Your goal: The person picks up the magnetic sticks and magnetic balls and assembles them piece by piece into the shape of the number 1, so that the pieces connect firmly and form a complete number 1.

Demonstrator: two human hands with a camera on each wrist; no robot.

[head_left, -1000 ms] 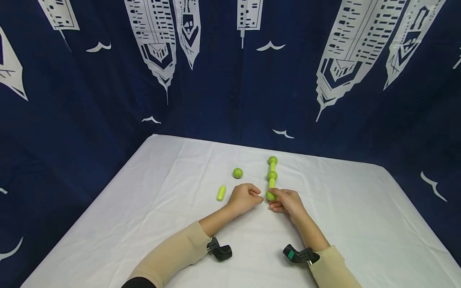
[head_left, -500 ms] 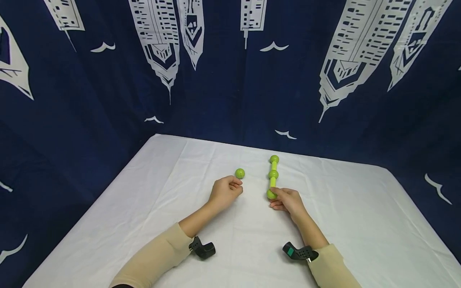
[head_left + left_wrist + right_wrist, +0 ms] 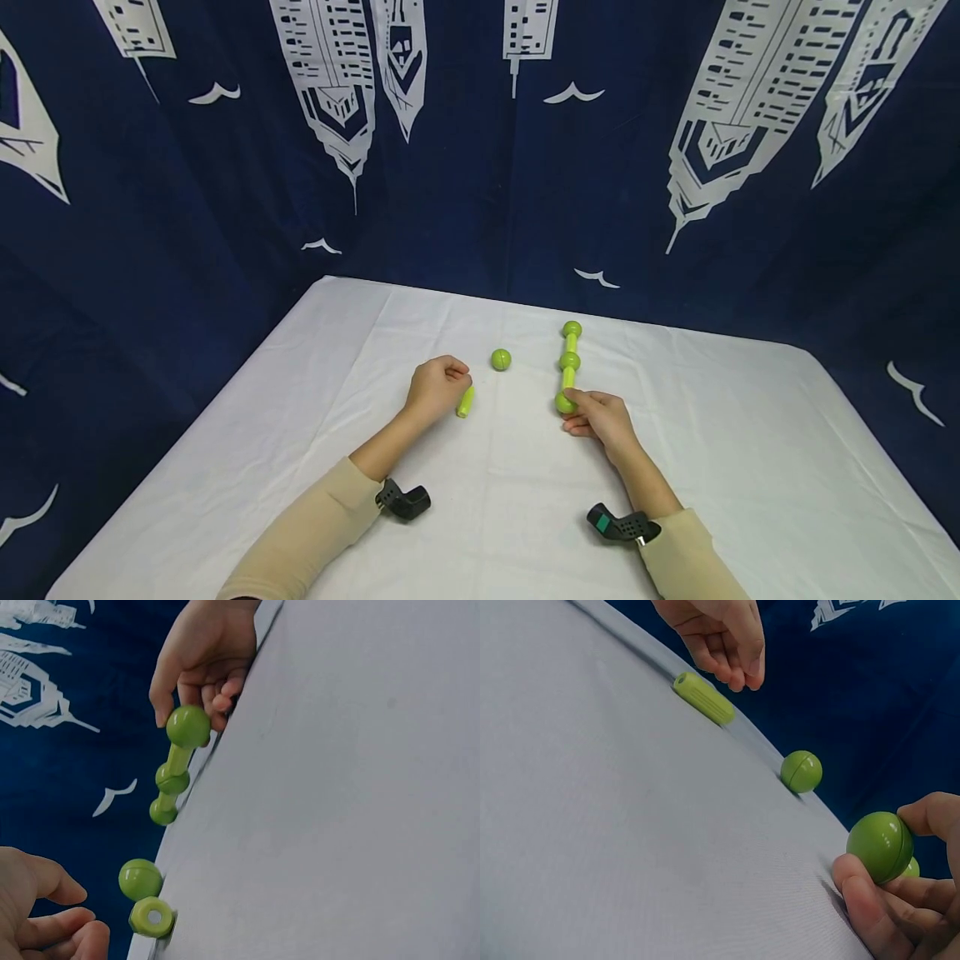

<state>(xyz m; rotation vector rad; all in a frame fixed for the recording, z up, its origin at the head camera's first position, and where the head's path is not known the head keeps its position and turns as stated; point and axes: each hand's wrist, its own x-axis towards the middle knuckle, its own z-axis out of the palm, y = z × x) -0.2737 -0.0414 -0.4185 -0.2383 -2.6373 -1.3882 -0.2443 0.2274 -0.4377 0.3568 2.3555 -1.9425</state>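
Observation:
On the white cloth stands a straight chain of green balls and lime rods [image 3: 569, 361], lying away from the person. My right hand [image 3: 604, 421] pinches its nearest ball [image 3: 880, 846] between thumb and fingers. My left hand [image 3: 437, 390] hovers beside a loose ribbed lime rod [image 3: 466, 402], its fingers loosely bent and holding nothing; a gap to the rod shows in the left wrist view. The rod's end [image 3: 153, 916] has a silvery round spot. A loose green ball [image 3: 501, 359] with a seam lies between the rod and the chain.
A white cloth [image 3: 675, 467] covers the table, whose far edge meets a dark blue curtain [image 3: 480, 183] printed with white buildings and birds. Black camera mounts [image 3: 403, 500] sit on both wrists, over beige sleeves.
My left hand has moved left from beside the chain's near ball, past the loose ball, to the loose rod. My right hand keeps its pinch on the chain's end ball.

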